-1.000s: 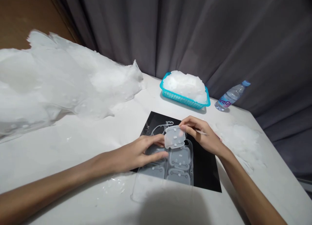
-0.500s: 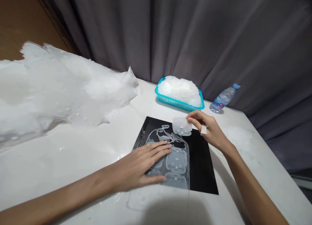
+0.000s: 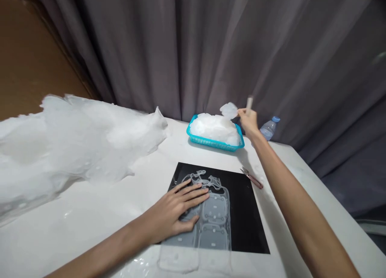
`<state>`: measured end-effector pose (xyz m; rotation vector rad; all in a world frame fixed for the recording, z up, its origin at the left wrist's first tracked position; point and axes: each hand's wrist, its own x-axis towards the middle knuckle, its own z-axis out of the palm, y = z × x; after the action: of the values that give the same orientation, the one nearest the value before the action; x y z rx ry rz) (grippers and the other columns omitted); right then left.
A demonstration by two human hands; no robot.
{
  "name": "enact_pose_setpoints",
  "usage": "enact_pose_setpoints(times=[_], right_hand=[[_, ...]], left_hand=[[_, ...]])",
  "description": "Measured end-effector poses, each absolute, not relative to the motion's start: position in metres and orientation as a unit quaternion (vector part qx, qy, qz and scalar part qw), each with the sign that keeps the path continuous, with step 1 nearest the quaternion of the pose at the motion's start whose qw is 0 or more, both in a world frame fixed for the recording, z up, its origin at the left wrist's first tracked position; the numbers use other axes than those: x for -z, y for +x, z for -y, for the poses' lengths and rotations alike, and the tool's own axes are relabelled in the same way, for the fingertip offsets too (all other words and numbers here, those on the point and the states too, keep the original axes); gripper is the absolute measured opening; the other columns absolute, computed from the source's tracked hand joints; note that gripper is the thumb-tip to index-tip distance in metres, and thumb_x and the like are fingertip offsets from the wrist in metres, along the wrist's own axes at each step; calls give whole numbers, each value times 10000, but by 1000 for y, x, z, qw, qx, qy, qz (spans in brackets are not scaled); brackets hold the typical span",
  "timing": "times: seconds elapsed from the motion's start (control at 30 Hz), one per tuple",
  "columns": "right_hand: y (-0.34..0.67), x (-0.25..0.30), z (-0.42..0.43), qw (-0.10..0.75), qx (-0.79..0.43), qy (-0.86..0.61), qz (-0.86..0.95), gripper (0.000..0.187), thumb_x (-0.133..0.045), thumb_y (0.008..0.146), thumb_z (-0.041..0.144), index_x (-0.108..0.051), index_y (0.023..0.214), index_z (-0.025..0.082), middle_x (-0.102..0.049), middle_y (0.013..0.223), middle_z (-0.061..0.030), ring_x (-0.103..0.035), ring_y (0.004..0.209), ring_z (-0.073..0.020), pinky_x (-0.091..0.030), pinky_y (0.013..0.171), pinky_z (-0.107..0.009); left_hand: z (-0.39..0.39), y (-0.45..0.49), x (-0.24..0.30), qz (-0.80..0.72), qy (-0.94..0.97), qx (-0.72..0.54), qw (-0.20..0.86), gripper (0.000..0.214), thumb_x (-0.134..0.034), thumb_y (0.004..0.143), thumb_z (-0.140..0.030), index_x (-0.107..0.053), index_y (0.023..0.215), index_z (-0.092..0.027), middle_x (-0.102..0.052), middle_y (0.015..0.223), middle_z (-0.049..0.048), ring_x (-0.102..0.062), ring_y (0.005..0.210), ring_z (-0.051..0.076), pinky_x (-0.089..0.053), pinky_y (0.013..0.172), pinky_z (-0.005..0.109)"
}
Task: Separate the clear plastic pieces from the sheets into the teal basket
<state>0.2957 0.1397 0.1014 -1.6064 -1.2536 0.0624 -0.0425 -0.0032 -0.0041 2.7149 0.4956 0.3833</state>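
Note:
My left hand (image 3: 181, 207) lies flat, fingers spread, on a clear moulded plastic sheet (image 3: 214, 234) with rounded rectangular pieces in it. Beneath the sheet is a black mat (image 3: 247, 217); the sheet's near end reaches past the mat onto the table. My right hand (image 3: 249, 120) pinches a thin translucent plastic piece (image 3: 229, 110) at its edge, above the right rear of a turquoise basket (image 3: 215, 143). A white wrap or band (image 3: 249, 103) is on one of its fingers. The basket is heaped with white translucent pieces (image 3: 212, 128).
Pink-handled thread snips (image 3: 253, 178) lie across the mat's right edge. A water bottle (image 3: 268, 129) stands behind my right forearm. A large white plastic heap (image 3: 81, 141) covers the left of the table (image 3: 144, 205). A grey curtain (image 3: 135, 49) hangs behind.
My right hand has moved from over the mat up and away to the basket, carrying the plastic piece. The snips now show. My left hand stays on the sheet; the view has tilted up.

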Motion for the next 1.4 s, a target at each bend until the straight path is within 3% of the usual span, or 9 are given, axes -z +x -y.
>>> enact_pose_setpoints(times=[0.13, 0.27, 0.37, 0.43, 0.53, 0.73, 1.07, 1.23, 1.4], right_hand=[[278, -93, -132, 506, -4, -682, 528, 334, -464, 1008, 401, -697, 940, 171, -677, 1004, -150, -654, 1030, -314, -484, 954, -467], [272, -75, -72, 501, -2, -653, 568, 500, -324, 1081, 519, -693, 970, 202, -662, 1055, -115, -617, 1124, -266, -442, 1065, -442], [272, -55, -12, 514, -81, -597, 611, 581, -258, 1086, 624, -678, 1068, 223, -657, 1116, -93, -624, 1074, -227, -475, 1011, -398], [270, -42, 24, 480, -203, -567, 638, 610, -228, 1093, 622, -692, 1088, 226, -641, 846, -40, -642, 857, -198, -520, 866, -348], [264, -29, 63, 428, -342, -529, 648, 499, -348, 1094, 583, -680, 1098, 210, -599, 673, 19, -599, 610, -157, -510, 677, -300], [246, -33, 90, 354, -372, -505, 694, 154, -667, 1005, 351, -716, 952, 216, -709, 953, -25, -692, 838, -163, -525, 785, -283], [245, -16, 90, 332, -362, -492, 718, 115, -636, 1024, 308, -713, 1024, 223, -717, 1045, -55, -693, 929, -185, -555, 862, -313], [245, -16, 89, 332, -331, -485, 738, 98, -649, 1020, 312, -713, 989, 244, -739, 1017, -46, -693, 978, -210, -533, 920, -349], [244, -14, 89, 320, -323, -480, 750, 75, -639, 1026, 271, -711, 1016, 251, -744, 1044, -37, -691, 996, -201, -521, 936, -343]], left_hand=[[-8, -43, 3, -179, 964, -119, 156, 607, -516, 1073, -433, -313, 1643, -385, -396, 1667, -37, -422, 1530, 245, -191, 1333, 474], [-16, -45, 2, -174, 966, -124, 145, 600, -505, 1079, -422, -314, 1645, -370, -398, 1669, -18, -404, 1540, 249, -162, 1337, 480], [-16, -42, -2, -177, 967, -113, 147, 582, -507, 1074, -388, -354, 1633, -339, -408, 1670, 7, -402, 1542, 269, -193, 1324, 512], [-13, -37, -6, -195, 963, -110, 149, 535, -507, 1071, -387, -432, 1595, -309, -436, 1661, 32, -417, 1531, 290, -267, 1293, 526], [-5, -27, -9, -225, 952, -120, 168, 494, -542, 1052, -479, -547, 1504, -281, -521, 1597, 67, -484, 1468, 326, -392, 1214, 517], [-2, -13, -2, -220, 955, -109, 166, 644, -545, 1010, -643, -515, 1523, -255, -494, 1621, 82, -415, 1517, 341, -358, 1235, 522], [2, -2, 4, -238, 948, -163, 135, 583, -504, 1055, -560, -531, 1504, -190, -467, 1634, 122, -389, 1531, 343, -334, 1249, 523], [6, -5, 4, -218, 941, -157, 203, 543, -567, 1023, -572, -585, 1446, -231, -544, 1573, 100, -525, 1428, 331, -404, 1199, 500], [3, -6, 7, -229, 930, -148, 246, 573, -602, 991, -614, -605, 1444, -264, -533, 1592, 74, -530, 1436, 325, -389, 1215, 499]])
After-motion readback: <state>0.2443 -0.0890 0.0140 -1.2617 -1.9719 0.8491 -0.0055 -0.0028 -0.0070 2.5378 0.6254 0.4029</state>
